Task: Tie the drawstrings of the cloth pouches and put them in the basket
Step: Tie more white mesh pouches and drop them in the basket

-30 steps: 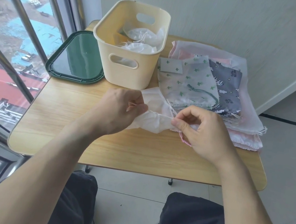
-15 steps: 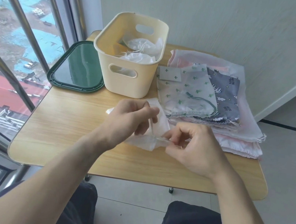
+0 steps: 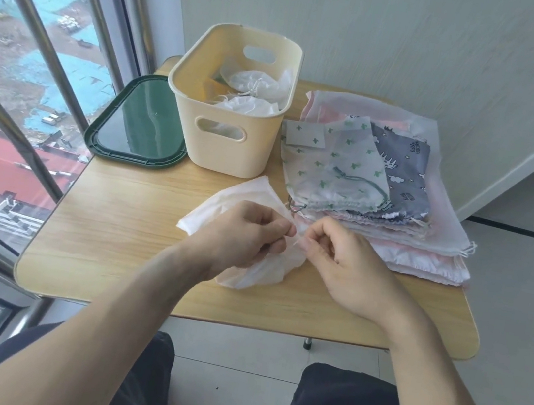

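Hands meet over the middle of the table [image 3: 106, 247], toward its front edge, and we see both of them working one white pouch [image 3: 242, 198]. Our left hand [image 3: 239, 236] has its fingers curled, thumb and forefinger pinching a thin drawstring at the pouch's gathered mouth, with the cloth bunched beneath the palm. Our right hand [image 3: 339, 265] sits just beside it, fingertips pinched together on the other part of the same string; the string itself is too fine for us to trace. The pouch lies crumpled on the wood, one flat corner spreading toward the basket [image 3: 232, 148].

That cream basket stands at the back of the table, near the rear left corner, and holds at least two white pouches [image 3: 250, 95] with cinched mouths. Touching its left side, a dark green tray [image 3: 138, 124] lies flat, overhanging the left edge.

Along the right half of the table we find a pile of flat pouches [image 3: 394, 221]: a sheer one printed with green cactus shapes [image 3: 330, 166] on top, a grey one with white figures [image 3: 402, 170] beside and partly under it, and pale pink and white ones below, reaching the right edge.
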A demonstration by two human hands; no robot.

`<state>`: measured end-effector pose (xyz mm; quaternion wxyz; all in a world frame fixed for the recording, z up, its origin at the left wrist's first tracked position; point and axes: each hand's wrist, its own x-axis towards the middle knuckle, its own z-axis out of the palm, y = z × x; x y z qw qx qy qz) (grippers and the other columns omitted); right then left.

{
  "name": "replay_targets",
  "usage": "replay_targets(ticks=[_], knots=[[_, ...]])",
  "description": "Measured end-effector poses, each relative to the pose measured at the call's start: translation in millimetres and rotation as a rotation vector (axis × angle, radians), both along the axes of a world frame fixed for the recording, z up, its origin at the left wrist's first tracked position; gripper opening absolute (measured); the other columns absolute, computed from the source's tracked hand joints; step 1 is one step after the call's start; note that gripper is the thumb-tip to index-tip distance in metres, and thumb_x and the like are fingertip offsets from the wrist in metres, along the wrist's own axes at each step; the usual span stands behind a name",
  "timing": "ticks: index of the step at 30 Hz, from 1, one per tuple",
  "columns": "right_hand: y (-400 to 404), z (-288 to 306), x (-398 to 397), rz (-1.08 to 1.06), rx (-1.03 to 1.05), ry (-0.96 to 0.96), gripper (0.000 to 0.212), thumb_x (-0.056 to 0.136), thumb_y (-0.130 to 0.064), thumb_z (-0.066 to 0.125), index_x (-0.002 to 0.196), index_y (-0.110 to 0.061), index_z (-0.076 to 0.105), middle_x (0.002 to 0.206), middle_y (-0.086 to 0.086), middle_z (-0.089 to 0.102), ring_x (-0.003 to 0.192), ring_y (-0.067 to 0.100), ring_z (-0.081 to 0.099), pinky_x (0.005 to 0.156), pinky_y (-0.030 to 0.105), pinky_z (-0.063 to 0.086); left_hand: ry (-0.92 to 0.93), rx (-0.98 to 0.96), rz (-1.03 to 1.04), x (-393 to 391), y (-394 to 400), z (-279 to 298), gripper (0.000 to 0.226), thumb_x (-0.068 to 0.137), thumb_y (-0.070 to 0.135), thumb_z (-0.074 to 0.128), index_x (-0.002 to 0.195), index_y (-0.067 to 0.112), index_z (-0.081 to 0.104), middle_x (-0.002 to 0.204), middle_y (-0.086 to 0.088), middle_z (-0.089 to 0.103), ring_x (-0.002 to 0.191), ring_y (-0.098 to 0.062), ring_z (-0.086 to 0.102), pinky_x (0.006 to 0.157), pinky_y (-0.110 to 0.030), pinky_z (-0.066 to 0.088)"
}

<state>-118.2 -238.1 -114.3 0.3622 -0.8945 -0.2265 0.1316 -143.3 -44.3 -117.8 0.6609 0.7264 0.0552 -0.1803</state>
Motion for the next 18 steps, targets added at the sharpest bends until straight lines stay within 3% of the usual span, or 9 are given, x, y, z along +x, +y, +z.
replay_targets(ticks=[5,9,11,13,15,18], knots=[[-3.6,-1.0,1.5,0.028,0.057,0.142,0.025,0.102,-0.042,0.053,0.083,-0.026,0.058,0.065,-0.008,0.054,0.059,0.01,0.047,0.062,0.039,0.04,-0.013,0.04,-0.019,0.8,1.9,-2.9,0.023,0.094,0.022,0.067,0.088,0.001,0.074,0.059,-0.002,0.058,0.041,-0.01,0.027,0.038,-0.017,0.023],[-3.4,2.0,1.9,0.03,0.199,0.22,0.035,0.1,-0.033,0.06,0.07,-0.016,0.054,0.052,-0.014,0.045,0.047,0.002,0.038,0.054,0.022,0.03,-0.091,0.124,-0.192,-2.2,2.0,-0.5,0.029,0.094,0.026,0.067,0.075,0.005,0.074,0.057,0.001,0.058,0.042,-0.005,0.033,0.043,-0.011,0.027],[-0.7,4.5,0.4,0.05,0.237,0.201,0.031,0.1,-0.03,0.062,0.075,-0.012,0.061,0.057,-0.011,0.062,0.055,-0.001,0.055,0.062,0.019,0.038,-0.132,0.184,-0.275,-2.9,1.5,2.3,0.032,0.098,0.021,0.061,0.076,0.001,0.072,0.054,0.004,0.056,0.044,-0.004,0.034,0.046,-0.011,0.028],[1.9,4.4,-0.5,0.052,0.29,0.176,0.033,0.097,-0.039,0.064,0.081,-0.01,0.064,0.069,0.0,0.072,0.07,0.015,0.068,0.072,0.037,0.05,-0.098,0.123,-0.319,-2.6,1.9,4.7,0.028,0.099,0.015,0.057,0.09,-0.009,0.069,0.057,0.001,0.052,0.044,-0.005,0.032,0.044,-0.012,0.027],[3.9,4.7,-0.7,0.037,0.336,0.163,0.038,0.093,-0.045,0.064,0.084,-0.008,0.064,0.069,0.003,0.072,0.075,0.034,0.067,0.077,0.048,0.051,-0.038,0.02,-0.336,-3.1,1.6,6.8,0.026,0.091,0.015,0.057,0.091,-0.009,0.069,0.059,-0.001,0.048,0.042,-0.008,0.029,0.04,-0.014,0.023],[5.2,2.6,-0.8,0.045,0.334,0.147,0.032,0.092,-0.041,0.064,0.084,-0.01,0.063,0.066,0.002,0.071,0.068,0.026,0.064,0.071,0.043,0.051,-0.006,-0.025,-0.318,-5.5,-2.7,8.1,0.025,0.082,0.024,0.057,0.083,0.003,0.071,0.057,0.0,0.04,0.043,-0.009,0.025,0.039,-0.016,0.02]])
